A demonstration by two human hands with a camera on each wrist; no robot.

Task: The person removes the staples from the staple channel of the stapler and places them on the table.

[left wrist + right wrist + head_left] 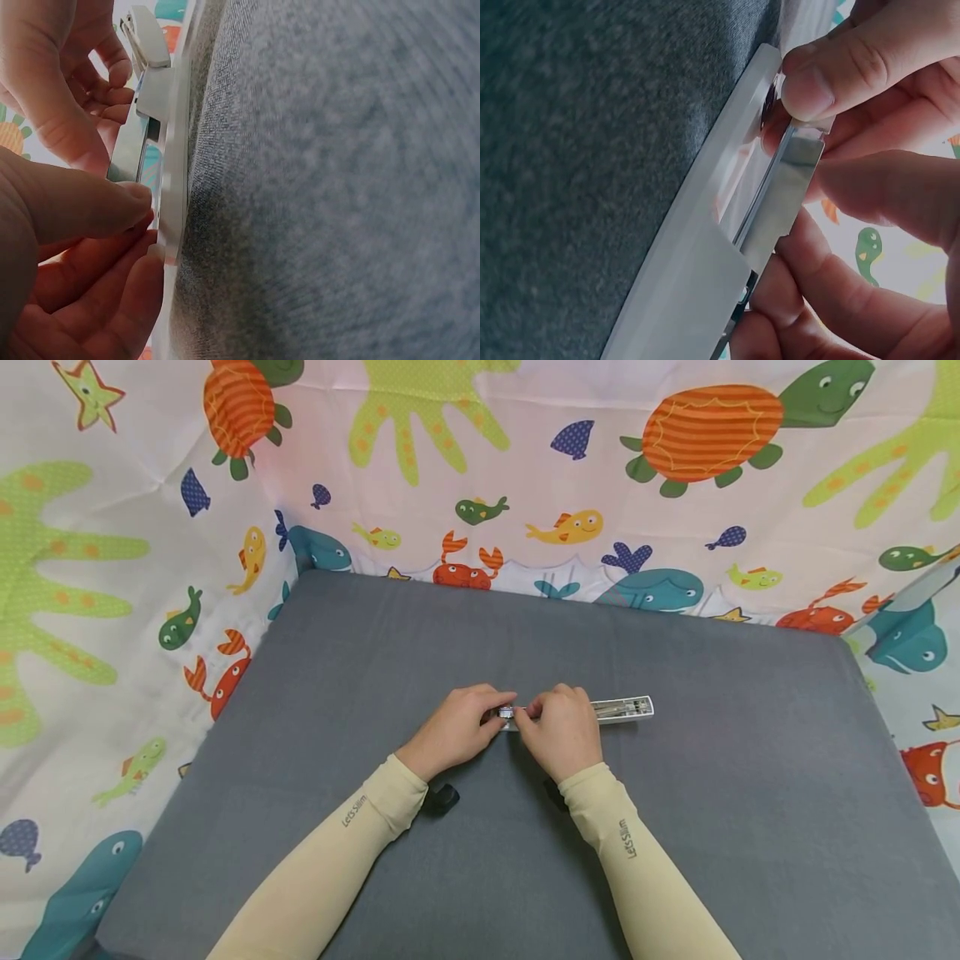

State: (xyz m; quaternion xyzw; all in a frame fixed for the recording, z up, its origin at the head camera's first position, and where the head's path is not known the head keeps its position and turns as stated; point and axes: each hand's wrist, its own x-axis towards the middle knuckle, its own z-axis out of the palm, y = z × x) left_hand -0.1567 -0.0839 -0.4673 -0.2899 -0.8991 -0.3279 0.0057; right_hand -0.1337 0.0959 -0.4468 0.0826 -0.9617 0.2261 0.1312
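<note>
A white stapler (626, 708) lies lengthwise on the grey surface, its top cover (152, 39) swung back so that the metal staple channel (784, 195) is exposed. At the front end of the channel, my left hand (465, 727) pinches it between thumb and fingers. My right hand (558, 731) holds the channel farther along, with its thumb and curled fingers against the metal side. The pale base (174, 150) of the stapler runs beneath the channel with a gap between them. In the head view, my right hand hides the stapler's middle.
The grey cloth-covered surface (360, 643) spreads around both hands. A printed curtain (555, 410) with turtles, fish and crabs stands along the back and both sides. Dark straps (441, 800) show beneath the wrists.
</note>
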